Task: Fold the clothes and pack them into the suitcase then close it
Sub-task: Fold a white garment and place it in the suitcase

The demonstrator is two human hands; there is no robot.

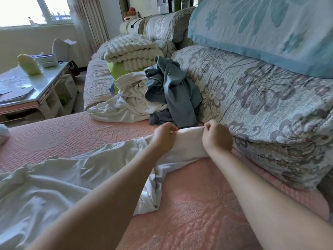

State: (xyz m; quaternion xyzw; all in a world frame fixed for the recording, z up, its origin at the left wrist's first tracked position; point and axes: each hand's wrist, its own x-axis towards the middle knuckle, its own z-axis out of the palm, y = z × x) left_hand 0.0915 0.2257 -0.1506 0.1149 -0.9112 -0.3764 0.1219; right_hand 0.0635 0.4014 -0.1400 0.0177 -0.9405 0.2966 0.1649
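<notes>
A white garment point(54, 177) lies rumpled and stretched lengthwise across the pink seat. Its far edge is raised and pulled taut, pinched by the left hand point(163, 139) and the right hand point(218, 138). Farther along the seat, a crumpled white cloth point(129, 100) lies in a heap, with a grey-blue garment point(171, 87) draped over it against the backrest.

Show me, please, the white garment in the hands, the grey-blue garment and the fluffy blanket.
white garment point(188, 141): head view, taut part below its pinched edge.
grey-blue garment point(173, 87): head view, its crumpled middle.
fluffy blanket point(129, 49): head view, its top fold.
</notes>
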